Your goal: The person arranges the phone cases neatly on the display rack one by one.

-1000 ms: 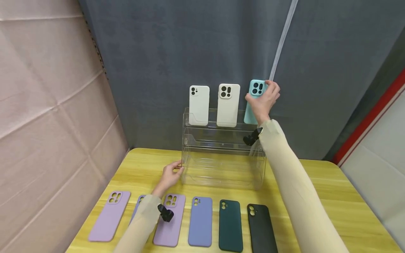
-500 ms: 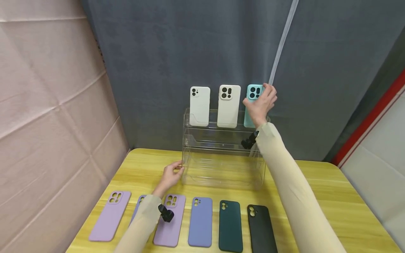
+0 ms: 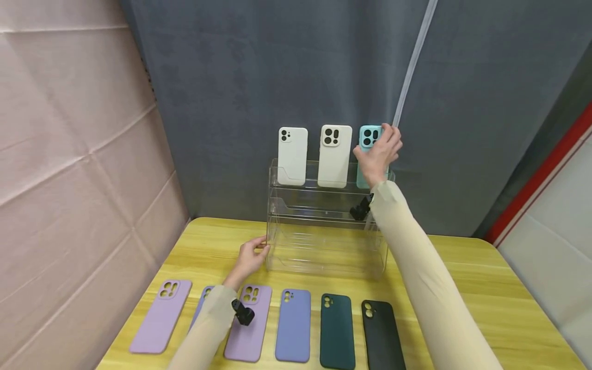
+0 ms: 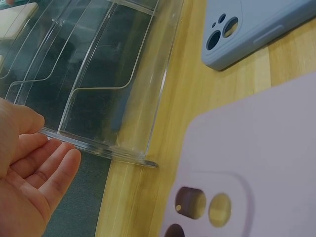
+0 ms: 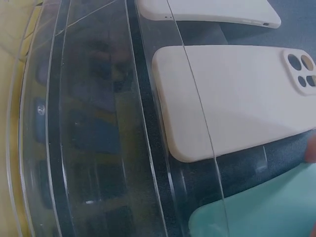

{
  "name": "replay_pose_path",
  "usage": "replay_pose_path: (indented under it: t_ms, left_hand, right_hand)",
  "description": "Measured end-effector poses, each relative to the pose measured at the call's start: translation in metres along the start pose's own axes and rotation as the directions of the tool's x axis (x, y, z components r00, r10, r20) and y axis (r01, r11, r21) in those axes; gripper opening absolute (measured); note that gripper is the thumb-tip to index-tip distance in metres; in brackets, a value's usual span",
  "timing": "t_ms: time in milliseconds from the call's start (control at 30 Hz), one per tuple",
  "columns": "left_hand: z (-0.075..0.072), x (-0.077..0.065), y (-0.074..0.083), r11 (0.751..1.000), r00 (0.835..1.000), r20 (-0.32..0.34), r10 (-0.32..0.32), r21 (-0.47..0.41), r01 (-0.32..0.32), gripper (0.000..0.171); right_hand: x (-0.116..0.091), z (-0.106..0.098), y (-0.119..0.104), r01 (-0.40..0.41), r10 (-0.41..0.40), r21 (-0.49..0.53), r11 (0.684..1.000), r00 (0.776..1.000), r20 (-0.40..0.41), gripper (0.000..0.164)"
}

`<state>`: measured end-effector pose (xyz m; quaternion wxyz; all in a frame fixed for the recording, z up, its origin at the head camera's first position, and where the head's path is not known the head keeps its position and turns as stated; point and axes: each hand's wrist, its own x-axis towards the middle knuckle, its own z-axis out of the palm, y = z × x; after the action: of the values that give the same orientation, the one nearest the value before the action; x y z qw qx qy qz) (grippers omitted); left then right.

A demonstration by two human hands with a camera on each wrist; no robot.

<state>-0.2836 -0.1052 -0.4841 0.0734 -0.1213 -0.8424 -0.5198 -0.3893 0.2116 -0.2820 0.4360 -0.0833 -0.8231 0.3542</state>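
Observation:
My right hand (image 3: 380,155) holds a turquoise phone case (image 3: 365,159) by its sides, thumb on the left and fingers on the right. Its lower end stands behind the front lip of the top tier of a clear acrylic rack (image 3: 326,264). Two other cases lean in that tier, a white phone case (image 3: 292,154) and a cream phone case (image 5: 222,94). My left hand (image 3: 248,259) touches the rack's left side with loosely extended fingers; in the left wrist view its fingertips (image 4: 71,158) lie right at the side panel.
Along the table's front lie a lilac case (image 3: 159,318), a mostly covered bluish case (image 3: 200,303), another lilac case (image 3: 252,339), a periwinkle case (image 3: 293,329), a dark green case (image 3: 336,334) and a black case (image 3: 383,334). A grey curtain (image 3: 231,103) hangs behind.
My right hand has moved down and slightly left, lowering the turquoise case into the top tier beside the cream one. The left hand has stayed at the rack's side.

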Motion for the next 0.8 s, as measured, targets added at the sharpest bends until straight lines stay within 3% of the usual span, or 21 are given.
replay_pose_path:
  t_ms: [567,800]
  left_hand:
    - [0.0000,-0.0007,-0.0010,0.999,0.999,-0.009,0.036,-0.007,-0.036,0.033]
    - [0.0033,0.0016,0.0016,0.999,1.000,0.003,0.029,-0.016,-0.029,0.034]
  right_hand:
    - [-0.0017,0.0000,-0.0015,-0.082,0.083,-0.024,0.996,0.996,0.023,0.075]
    - [-0.0037,-0.0077,0.0020,-0.105,0.105,-0.033,0.994,0.994,0.012,0.084]
